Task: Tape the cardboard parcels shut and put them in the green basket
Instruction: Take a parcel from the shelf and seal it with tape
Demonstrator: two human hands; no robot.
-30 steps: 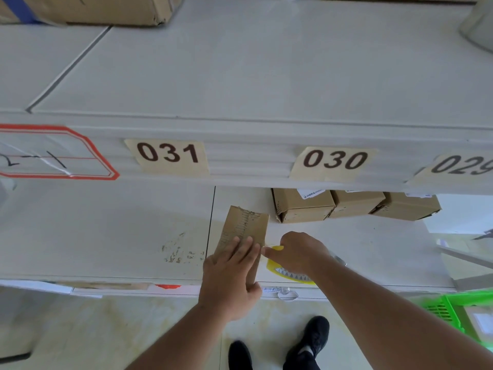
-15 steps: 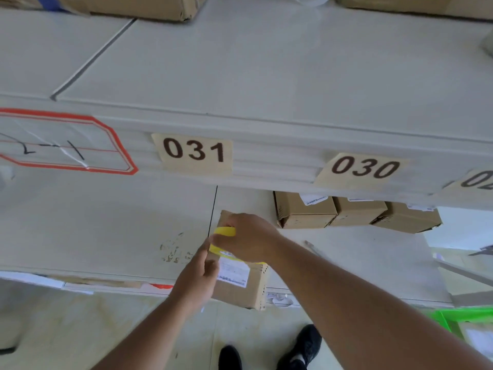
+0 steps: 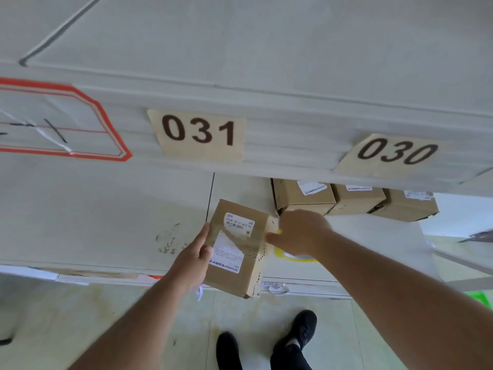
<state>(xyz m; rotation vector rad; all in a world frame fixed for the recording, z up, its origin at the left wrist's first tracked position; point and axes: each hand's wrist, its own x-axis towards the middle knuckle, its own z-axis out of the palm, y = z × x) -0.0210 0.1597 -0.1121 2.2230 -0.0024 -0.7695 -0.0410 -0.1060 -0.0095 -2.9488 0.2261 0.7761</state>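
A brown cardboard parcel with white labels lies at the front edge of the lower shelf, under the 031 tag. My left hand grips its left side, thumb on top. My right hand grips a yellow tape roll against the parcel's right side; clear tape crosses the parcel's top. Three more cardboard parcels stand in a row further back on the shelf. A sliver of the green basket shows at the right edge.
The upper shelf board with tags 031 and 030 overhangs the lower shelf. My black shoes stand on the tiled floor below. A red-framed label sits at the left.
My right hand has drawn the tape roll across the parcel's top from left to right. The parcel's labelled face is now uncovered, and my left hand has slid along its left side.
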